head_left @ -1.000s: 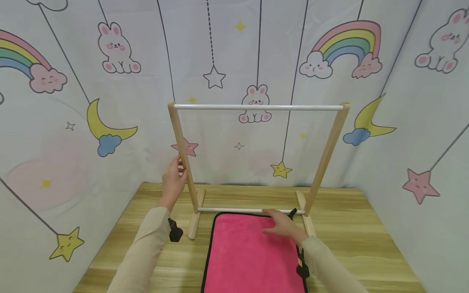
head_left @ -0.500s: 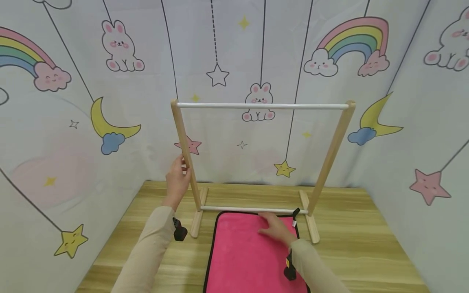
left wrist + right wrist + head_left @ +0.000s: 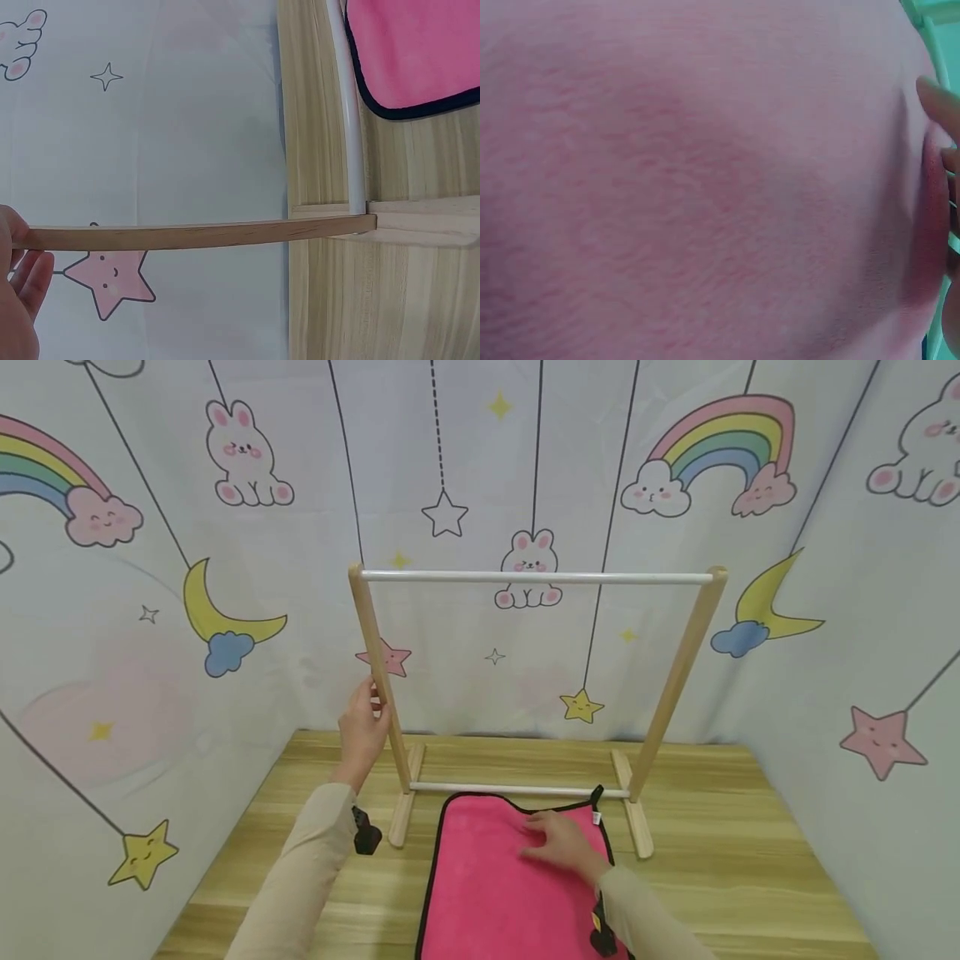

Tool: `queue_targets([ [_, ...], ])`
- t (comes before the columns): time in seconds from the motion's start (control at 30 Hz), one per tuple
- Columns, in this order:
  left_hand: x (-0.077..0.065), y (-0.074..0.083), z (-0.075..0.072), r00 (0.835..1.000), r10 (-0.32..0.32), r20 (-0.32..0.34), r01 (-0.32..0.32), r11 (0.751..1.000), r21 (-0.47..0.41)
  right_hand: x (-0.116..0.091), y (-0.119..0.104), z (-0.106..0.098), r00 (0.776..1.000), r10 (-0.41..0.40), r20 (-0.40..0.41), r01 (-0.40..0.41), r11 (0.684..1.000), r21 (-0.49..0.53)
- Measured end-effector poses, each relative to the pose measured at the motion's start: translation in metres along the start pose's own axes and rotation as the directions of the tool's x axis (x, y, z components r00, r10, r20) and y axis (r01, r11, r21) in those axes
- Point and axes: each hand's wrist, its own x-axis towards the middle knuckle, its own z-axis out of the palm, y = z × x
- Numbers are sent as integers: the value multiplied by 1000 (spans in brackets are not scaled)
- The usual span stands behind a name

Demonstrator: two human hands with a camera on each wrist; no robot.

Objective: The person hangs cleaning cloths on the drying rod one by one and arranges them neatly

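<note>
My left hand point(image 3: 363, 727) grips the left post point(image 3: 381, 672) of a small wooden clothes rack, thumb on one side and fingers on the other. The left wrist view shows that hand point(image 3: 19, 274) at the far end of the post point(image 3: 187, 234). A pink towel point(image 3: 480, 893) with black edging lies flat in front of the rack. On its upper right part rests my right hand point(image 3: 562, 845), thumb and fingers spread apart. The towel's far edge dips toward those fingers. Up close, the pink cloth point(image 3: 667, 187) rises in a fold beside the fingertips.
The rack has a white top rail point(image 3: 540, 578), a white lower rail point(image 3: 517, 791), a right post point(image 3: 678, 685) and wooden feet point(image 3: 637, 828). A black loop point(image 3: 596, 794) sticks up at the towel's corner. A printed cloth backdrop point(image 3: 465, 460) surrounds the wood-grain table point(image 3: 735, 860).
My right hand has moved from the towel's far edge nearer to me and slightly left, drawing that edge into a dip. The left hand stays on the post.
</note>
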Motion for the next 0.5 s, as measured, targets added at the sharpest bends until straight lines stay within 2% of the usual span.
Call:
queue_targets([
  [0.13,0,-1,0,1000,5,2,-5,1000,8,-4,-3,5,987,-154,-42,146,977,-153],
  [0.27,0,-2,0,1000,14,-5,-14,1000,18,-6,-6,9,972,-208,-108,186,965,-187],
  [0.37,0,-2,1,1000,24,-11,-24,1000,20,-6,-9,11,977,-160,-141,141,981,-134],
  [0.5,0,-2,1,1000,28,-9,-28,999,16,-4,-10,13,989,-6,-148,10,1000,23],
])
